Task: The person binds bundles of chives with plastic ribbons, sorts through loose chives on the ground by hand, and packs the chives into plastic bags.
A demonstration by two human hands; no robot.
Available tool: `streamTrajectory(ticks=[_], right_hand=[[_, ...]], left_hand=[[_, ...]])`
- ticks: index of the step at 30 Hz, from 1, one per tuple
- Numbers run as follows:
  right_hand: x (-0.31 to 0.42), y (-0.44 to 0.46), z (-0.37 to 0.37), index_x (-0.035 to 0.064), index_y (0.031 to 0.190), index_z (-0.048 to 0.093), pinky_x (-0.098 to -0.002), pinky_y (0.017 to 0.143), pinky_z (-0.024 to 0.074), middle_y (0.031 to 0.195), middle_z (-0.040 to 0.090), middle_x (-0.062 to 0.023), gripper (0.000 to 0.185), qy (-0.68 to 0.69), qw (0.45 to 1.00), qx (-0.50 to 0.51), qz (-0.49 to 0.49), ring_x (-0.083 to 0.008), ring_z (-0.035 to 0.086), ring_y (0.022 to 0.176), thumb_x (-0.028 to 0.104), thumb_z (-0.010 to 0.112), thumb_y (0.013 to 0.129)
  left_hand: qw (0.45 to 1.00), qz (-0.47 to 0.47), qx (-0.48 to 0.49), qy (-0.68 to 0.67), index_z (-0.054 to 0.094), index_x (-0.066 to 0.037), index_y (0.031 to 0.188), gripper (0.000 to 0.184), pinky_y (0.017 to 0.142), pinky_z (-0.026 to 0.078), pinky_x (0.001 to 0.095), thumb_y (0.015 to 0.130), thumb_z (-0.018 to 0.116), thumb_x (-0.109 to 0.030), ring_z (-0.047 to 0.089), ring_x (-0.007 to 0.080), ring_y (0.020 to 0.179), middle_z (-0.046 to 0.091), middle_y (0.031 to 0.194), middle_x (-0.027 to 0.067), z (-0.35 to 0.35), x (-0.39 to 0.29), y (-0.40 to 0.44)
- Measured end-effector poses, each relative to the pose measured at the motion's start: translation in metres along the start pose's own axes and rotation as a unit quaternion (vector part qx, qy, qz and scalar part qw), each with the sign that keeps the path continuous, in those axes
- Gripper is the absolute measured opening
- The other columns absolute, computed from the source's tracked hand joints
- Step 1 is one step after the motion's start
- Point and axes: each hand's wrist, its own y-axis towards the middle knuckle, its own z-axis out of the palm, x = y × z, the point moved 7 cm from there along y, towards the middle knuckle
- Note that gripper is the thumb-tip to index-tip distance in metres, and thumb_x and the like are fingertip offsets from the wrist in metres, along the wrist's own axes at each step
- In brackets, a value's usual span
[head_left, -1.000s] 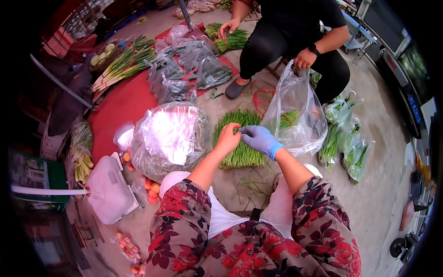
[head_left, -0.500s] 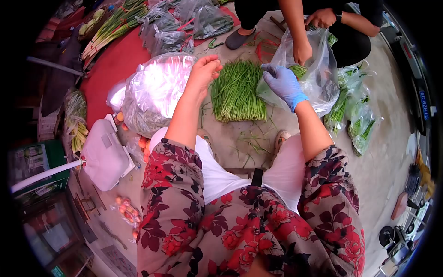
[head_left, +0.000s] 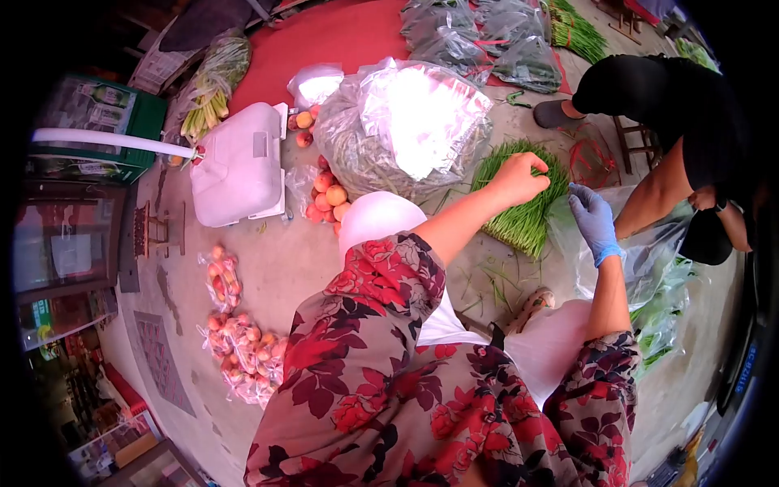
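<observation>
A block of thin green stalks [head_left: 519,213] lies on the concrete floor in front of me. Over its upper part is my bare left hand [head_left: 521,178], fingers curled and a little apart, with nothing visible in them. My right hand [head_left: 595,221], in a blue glove, hovers beside the block's right edge. Its fingers are bent, and whatever they may hold is too small to make out. Just beyond the glove, another person's arm [head_left: 656,191] reaches down to a large clear plastic bag [head_left: 641,252].
A large plastic-wrapped bundle [head_left: 365,130] sits left of the stalks, with loose peaches [head_left: 329,197] and a pale plastic box [head_left: 239,166] further left. Bagged fruit [head_left: 247,353] lies lower left. Bagged greens [head_left: 523,61] rest on a red mat [head_left: 324,40].
The view has swung left, bringing more bagged fruit into sight. My hands were together over the stalks a second ago and are now apart. The other person's arm has reached down to the clear bag.
</observation>
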Motion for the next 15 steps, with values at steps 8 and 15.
streamTrajectory(ticks=[8, 15], right_hand=[[0.013, 0.017, 0.051, -0.0017, 0.111, 0.057, -0.0266, 0.077, 0.0473, 0.096, 0.065, -0.0127, 0.03, 0.038, 0.998, 0.043, 0.012, -0.0142, 0.061, 0.085, 0.011, 0.056, 0.084], [0.02, 0.025, 0.068, -0.0002, 0.11, 0.059, -0.0257, 0.074, 0.0469, 0.091, 0.065, -0.0113, 0.028, 0.084, 0.994, 0.068, 0.035, -0.0121, 0.059, 0.081, 0.012, 0.056, 0.085]], left_hand=[[0.997, 0.069, -0.038, 0.003, 0.058, -0.004, 0.1, 0.038, 0.086, 0.044, 0.0352, 0.069, 0.065, -0.025, 0.056, 0.0275, 0.097, 0.052, 0.113, 0.0175, -0.04, -0.031, 0.014], [0.885, -0.276, -0.315, 0.204, 0.043, 0.0, 0.118, 0.067, 0.093, 0.038, 0.045, 0.067, 0.07, -0.034, 0.045, 0.0328, 0.113, 0.046, 0.121, 0.0197, -0.237, 0.121, 0.069]])
